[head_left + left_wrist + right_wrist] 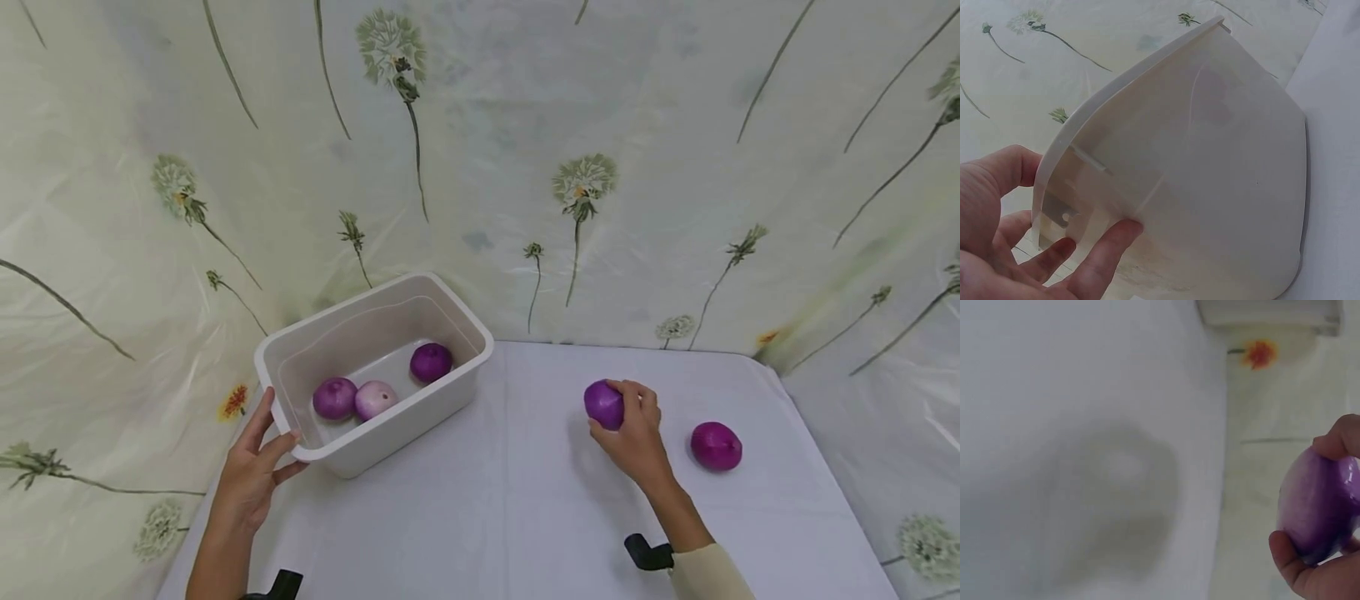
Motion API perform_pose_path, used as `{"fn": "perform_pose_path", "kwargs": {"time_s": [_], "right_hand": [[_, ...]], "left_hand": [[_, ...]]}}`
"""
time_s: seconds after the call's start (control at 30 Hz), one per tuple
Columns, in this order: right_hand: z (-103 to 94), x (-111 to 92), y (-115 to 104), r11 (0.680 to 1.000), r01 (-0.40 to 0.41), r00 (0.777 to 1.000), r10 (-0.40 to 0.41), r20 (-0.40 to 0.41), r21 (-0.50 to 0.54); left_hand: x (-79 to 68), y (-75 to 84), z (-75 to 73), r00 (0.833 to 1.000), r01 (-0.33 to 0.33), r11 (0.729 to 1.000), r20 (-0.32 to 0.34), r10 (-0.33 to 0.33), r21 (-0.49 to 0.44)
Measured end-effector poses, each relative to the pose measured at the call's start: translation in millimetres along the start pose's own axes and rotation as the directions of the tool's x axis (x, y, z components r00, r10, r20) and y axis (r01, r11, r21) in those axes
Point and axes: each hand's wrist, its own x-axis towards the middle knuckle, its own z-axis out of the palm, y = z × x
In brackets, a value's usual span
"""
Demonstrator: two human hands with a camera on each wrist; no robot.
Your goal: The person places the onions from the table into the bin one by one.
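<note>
My right hand (636, 433) grips a purple-red onion (603, 405) between thumb and fingers, held above the table as its shadow on the cloth shows. In the right wrist view the same onion (1316, 503) has a paler side. Another red onion (716, 446) lies on the cloth to the right of that hand. My left hand (251, 475) holds the near left end of a white plastic bin (405, 433) by its rim, with fingertips against the outer wall (1235, 162). Inside the bin sit a dark red onion (431, 362), a purple one (334, 398) and a pale pinkish one (377, 400).
A white cloth (465, 533) covers the table. Behind and at both sides hangs a pale sheet (480, 167) printed with dandelions. The bin stands at an angle on the left, close to the back sheet. Black wrist mounts (648, 552) show near both wrists.
</note>
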Motion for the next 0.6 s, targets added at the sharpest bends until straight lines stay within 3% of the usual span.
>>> {"fn": "perform_pose_path", "kwargs": {"time_s": [0.1,0.2,0.37,0.5,0.6], "right_hand": [[-0.8,13.4,-42.6,0.991,0.117,0.993,-0.118,0.008,0.059],[1.6,29.0,-91.0,0.966,0.235,0.971,-0.239,0.023,0.108],[15.5,52.0,-162.3,0.903,0.403,0.9,-0.421,0.113,0.15],[31.7,63.9,-198.5,0.876,0.444,0.852,-0.478,0.214,0.19],[42.5,68.3,-215.1,0.879,0.43,0.839,-0.473,0.269,0.205]], "left_hand": [[-0.7,0.1,-0.5,1.0,-0.001,1.0,0.003,0.001,0.002],[-0.7,2.5,-1.8,1.0,0.004,1.0,0.003,-0.004,0.005],[-0.9,1.8,-3.0,1.0,0.02,1.0,-0.013,-0.02,0.002],[-0.5,-0.9,-1.3,0.999,0.027,1.0,-0.019,-0.027,0.002],[-0.1,0.0,0.0,0.999,0.028,0.999,-0.023,-0.028,0.016]]}}
